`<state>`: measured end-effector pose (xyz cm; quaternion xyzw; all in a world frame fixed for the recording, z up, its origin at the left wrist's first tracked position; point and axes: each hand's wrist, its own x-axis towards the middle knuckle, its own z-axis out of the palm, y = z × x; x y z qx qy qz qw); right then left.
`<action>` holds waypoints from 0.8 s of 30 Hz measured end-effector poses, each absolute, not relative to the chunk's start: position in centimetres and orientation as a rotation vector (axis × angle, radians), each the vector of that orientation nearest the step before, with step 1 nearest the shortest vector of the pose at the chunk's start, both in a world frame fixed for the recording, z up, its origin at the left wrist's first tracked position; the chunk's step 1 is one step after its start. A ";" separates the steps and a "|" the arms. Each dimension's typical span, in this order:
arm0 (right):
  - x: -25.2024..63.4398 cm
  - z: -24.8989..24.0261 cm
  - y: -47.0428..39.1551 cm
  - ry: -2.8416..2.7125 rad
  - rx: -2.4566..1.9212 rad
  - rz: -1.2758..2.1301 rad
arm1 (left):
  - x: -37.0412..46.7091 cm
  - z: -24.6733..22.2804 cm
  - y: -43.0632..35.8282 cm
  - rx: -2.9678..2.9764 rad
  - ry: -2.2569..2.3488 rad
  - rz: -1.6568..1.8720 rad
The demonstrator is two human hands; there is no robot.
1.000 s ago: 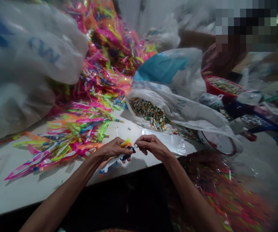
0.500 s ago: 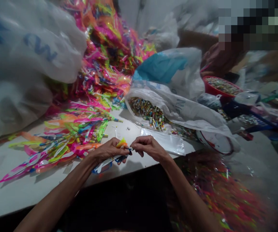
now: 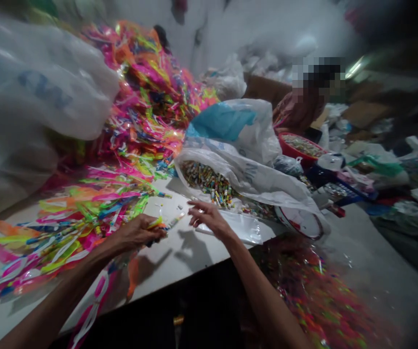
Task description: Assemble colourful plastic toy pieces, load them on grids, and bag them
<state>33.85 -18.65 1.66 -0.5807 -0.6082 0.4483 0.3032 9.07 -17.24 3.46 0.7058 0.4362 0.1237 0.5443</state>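
Note:
My left hand (image 3: 144, 231) is closed around a small bundle of bright plastic strips, with yellow and orange ends (image 3: 158, 224) showing at the thumb. A slim, pale tube-like piece (image 3: 175, 221) juts out past these fingertips toward the right. Pink and white strips (image 3: 94, 303) hang below the left forearm over the table edge. My right hand (image 3: 210, 219) hovers over the table with its fingers apart and nothing visible in them. Beneath and beside it lies a flat, shiny plastic sleeve (image 3: 243, 228).
Neon strips with small tubes (image 3: 92, 203) spread across the white table (image 3: 174, 254), below a tall heap (image 3: 143, 92). A white sack (image 3: 245, 174) spills small printed tubes (image 3: 209, 182). A bulky bag (image 3: 49, 92) stands left. Behind a red basin (image 3: 299, 145) sits another person (image 3: 299, 109).
My hands have come apart; the right has let go and its fingers have spread. The left has moved left with the strips. The view has shifted, showing more of the room at right.

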 end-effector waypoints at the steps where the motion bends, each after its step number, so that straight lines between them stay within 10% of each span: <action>1: 35.0 1.6 -17.6 -1.649 -1.761 0.927 | 8.3 4.0 -16.6 1.754 1.161 0.383; 8: 39.4 0.9 -12.7 -1.711 -2.435 0.250 | 6.8 6.6 -15.2 1.971 1.596 0.877; 17: 39.8 1.3 -13.6 -1.673 -2.458 0.160 | 11.1 3.0 -18.7 1.027 0.815 0.642; 24: 33.4 3.6 -18.7 -1.056 -1.228 1.445 | 12.1 1.7 -19.7 1.023 0.799 0.582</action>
